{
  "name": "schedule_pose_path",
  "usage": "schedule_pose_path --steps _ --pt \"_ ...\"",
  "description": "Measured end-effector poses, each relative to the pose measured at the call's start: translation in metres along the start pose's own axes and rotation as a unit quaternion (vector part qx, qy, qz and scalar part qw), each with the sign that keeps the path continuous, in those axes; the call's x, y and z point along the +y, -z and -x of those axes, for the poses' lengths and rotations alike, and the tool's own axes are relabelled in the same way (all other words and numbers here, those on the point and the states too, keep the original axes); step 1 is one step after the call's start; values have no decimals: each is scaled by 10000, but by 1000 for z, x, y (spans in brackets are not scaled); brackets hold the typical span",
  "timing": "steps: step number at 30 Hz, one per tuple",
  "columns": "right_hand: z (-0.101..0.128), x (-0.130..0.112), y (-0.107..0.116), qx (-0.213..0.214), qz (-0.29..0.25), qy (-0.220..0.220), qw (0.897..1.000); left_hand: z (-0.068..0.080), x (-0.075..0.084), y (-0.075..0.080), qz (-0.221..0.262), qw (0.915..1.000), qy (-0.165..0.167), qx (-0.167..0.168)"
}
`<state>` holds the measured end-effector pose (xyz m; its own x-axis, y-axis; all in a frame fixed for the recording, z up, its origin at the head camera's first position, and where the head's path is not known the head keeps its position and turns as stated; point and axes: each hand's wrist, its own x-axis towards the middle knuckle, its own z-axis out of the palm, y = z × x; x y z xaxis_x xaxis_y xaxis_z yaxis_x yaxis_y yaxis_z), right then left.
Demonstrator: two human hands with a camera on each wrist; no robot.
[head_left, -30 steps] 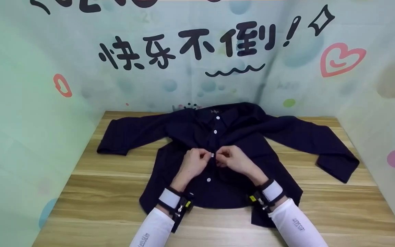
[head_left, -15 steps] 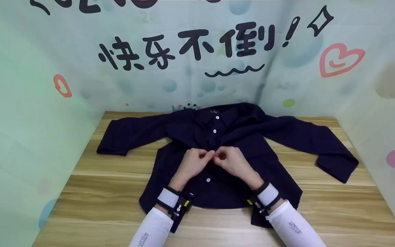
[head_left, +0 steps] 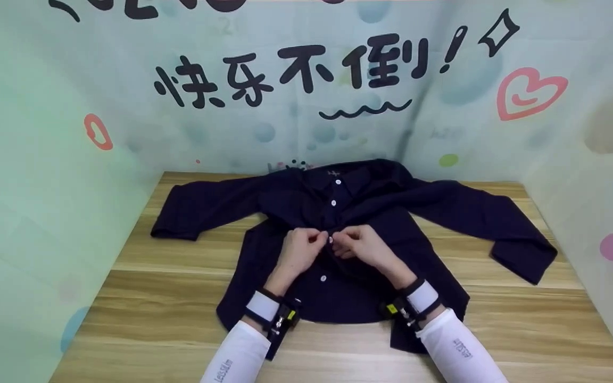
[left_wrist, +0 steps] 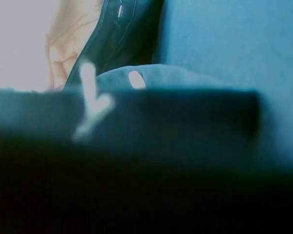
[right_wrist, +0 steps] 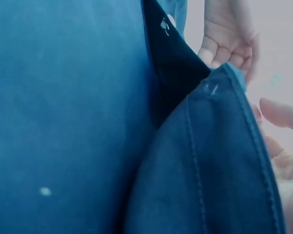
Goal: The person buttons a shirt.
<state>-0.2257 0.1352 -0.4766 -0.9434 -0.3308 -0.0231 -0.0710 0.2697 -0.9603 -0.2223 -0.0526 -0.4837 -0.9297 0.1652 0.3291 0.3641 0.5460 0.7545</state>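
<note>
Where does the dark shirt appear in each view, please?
Head: dark shirt across the middle, on the table.
Left wrist: dark shirt at upper right, above a blurred dark shape.
Right wrist: dark shirt over the left and centre.
Shared landmark: a white button, perhaps not the same one.

Left of the left hand (head_left: 300, 252), there is room over the table (head_left: 179, 287). The right hand (head_left: 364, 247) blocks its right side; a backdrop (head_left: 221, 135) stands ahead.

I've got the left hand (head_left: 301, 251) and right hand (head_left: 365, 247) pinching close together mid-frame, the forearms (head_left: 241, 354) angled in from the bottom edge.
</note>
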Motion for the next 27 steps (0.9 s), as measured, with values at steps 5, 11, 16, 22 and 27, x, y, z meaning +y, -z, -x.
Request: schedule_pose_path --steps 5,11,16,22,27 --pt "0 4 -1 107 -218 -173 9996 1 2 -3 -283 9990 -289 173" --pt "1 5 -2 133 -130 213 9996 2 2 -4 -269 9983 -499 125" --pt "-1 11 4 -319 -1385 -392 9891 1 3 0 190 9993 -198 -272" --pt "-4 15 8 -488 -1882 -741 9781 0 4 2 253 9990 -144 -329" --pt "-3 9 -1 76 -1119 -346 9931 2 5 0 -114 9997 -230 -34"
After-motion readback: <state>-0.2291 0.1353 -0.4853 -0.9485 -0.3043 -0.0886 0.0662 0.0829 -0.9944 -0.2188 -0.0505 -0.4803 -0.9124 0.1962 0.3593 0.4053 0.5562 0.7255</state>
